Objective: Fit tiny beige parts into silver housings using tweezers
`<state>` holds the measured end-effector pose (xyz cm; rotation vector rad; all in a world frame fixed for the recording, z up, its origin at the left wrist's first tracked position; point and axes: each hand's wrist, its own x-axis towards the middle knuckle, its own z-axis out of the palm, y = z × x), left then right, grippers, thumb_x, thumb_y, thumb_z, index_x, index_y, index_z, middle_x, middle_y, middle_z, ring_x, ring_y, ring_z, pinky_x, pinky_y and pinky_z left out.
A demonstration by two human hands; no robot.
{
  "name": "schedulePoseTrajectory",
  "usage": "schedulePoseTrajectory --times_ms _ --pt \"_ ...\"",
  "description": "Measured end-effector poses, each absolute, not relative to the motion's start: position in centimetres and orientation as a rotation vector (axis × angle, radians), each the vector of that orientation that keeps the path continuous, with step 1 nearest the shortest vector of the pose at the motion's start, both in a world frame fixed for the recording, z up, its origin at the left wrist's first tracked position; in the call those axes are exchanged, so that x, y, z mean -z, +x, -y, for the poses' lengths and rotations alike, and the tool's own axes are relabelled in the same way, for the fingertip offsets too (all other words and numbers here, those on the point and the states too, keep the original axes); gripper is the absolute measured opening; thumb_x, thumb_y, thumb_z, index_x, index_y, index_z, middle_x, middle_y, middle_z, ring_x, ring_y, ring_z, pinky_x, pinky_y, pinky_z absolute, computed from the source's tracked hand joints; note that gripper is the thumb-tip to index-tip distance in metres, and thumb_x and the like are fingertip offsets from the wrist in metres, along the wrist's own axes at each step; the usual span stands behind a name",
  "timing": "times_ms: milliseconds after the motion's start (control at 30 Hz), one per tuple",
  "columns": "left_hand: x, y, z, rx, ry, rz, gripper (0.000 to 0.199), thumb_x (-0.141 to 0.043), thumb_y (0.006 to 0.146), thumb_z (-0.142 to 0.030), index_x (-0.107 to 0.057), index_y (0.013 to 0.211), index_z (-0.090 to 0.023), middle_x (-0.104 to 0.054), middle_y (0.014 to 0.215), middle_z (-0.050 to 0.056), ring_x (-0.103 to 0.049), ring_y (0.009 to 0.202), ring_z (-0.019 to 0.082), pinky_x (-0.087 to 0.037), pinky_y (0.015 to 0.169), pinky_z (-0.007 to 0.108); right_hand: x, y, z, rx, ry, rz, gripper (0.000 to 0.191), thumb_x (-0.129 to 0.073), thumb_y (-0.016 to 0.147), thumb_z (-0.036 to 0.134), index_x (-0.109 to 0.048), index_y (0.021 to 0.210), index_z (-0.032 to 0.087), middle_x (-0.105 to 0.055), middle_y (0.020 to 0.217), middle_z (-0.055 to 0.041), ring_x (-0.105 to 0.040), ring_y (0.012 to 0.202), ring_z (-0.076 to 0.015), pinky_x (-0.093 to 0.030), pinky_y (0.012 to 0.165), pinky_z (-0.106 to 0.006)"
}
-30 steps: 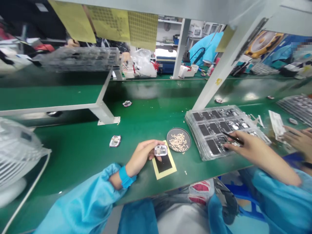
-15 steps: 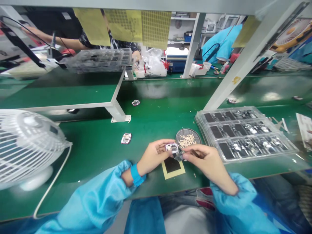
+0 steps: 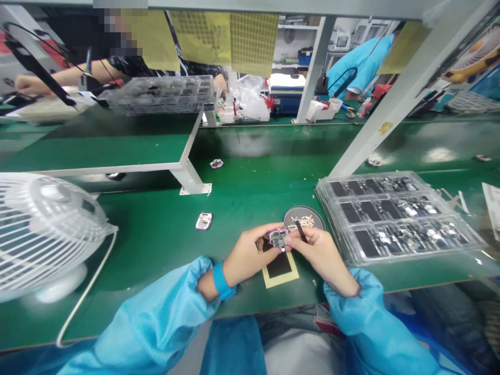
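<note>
My left hand [image 3: 246,254] is closed on the edges of a small device housing [image 3: 271,232] with a purplish rim, held above the bench. A grey circuit board [image 3: 278,240] lies over the housing's opening; I cannot tell whether it is seated. Thumb and fingers of my right hand [image 3: 326,255] press at the board's right side, while a thin black stick-like tool [image 3: 300,230] slants up from that grip. Beneath both hands lies a black pad [image 3: 278,264] with a yellow border. Just behind, a round dark dish [image 3: 300,209] holds many small cream-coloured pieces.
Clear plastic trays [image 3: 339,245] with black sheets and circuit parts are stacked at right. Another housing [image 3: 203,221] lies left of my hands. A white fan [image 3: 50,234] stands far left, near a raised green shelf [image 3: 156,140]. A slanted white post [image 3: 363,135] rises behind the trays.
The board in my right hand has moved left onto the housing. My right hand has come closer to the left, and the black tool now points upward. The view has shifted slightly.
</note>
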<state>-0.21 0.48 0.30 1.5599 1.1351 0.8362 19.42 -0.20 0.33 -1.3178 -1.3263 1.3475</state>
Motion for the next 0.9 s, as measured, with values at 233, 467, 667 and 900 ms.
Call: schedulePoseTrajectory --times_ms 233,467,667,900 --pt "-0.3 -0.2 -0.4 -0.842 1.578 -1.147 0.050 -0.071 0.079 -0.025 -0.068 0.128 -0.021 -0.073 0.098 0.004 -0.044 0.061 0.009 -0.038 0.057 0.021 -0.1 19.5 0.0 -1.306 -1.340 1.346 0.028 -0.079 0.079 0.044 -0.076 0.081 0.016 -0.075 0.076 -0.0053 -0.071 0.074 -0.0211 -0.057 0.073 -0.033" --pt "-0.1 -0.3 -0.4 -0.845 1.548 -1.157 0.049 -0.071 0.081 -0.028 -0.067 0.129 -0.021 -0.073 0.107 0.005 -0.046 0.062 0.009 -0.039 0.058 0.023 0.0 19.4 -0.1 -1.296 -1.358 1.341 0.024 -0.078 0.080 0.040 -0.076 0.081 0.016 -0.075 0.075 -0.0039 -0.070 0.073 -0.0192 -0.054 0.073 -0.030" --pt "0.1 -0.4 -0.4 -0.913 1.643 -1.104 0.040 -0.070 0.085 -0.028 -0.071 0.125 -0.025 -0.071 0.124 0.004 -0.064 0.090 0.016 -0.049 0.071 0.024 0.1 19.2 -0.2 -1.310 -1.329 1.294 0.030 -0.081 0.078 0.044 -0.070 0.079 0.016 -0.073 0.074 -0.0050 -0.068 0.071 -0.0189 -0.053 0.072 -0.031" --pt "0.4 -0.3 -0.5 -0.936 1.199 -0.990 0.047 -0.080 0.077 -0.027 -0.072 0.123 -0.020 -0.075 0.114 0.006 -0.071 0.092 0.017 -0.058 0.082 0.026 0.9 18.4 0.5 -1.098 -1.302 1.282 0.036 -0.087 0.072 0.037 -0.063 0.090 0.018 -0.065 0.077 -0.0006 -0.060 0.069 -0.0154 -0.048 0.063 -0.026"
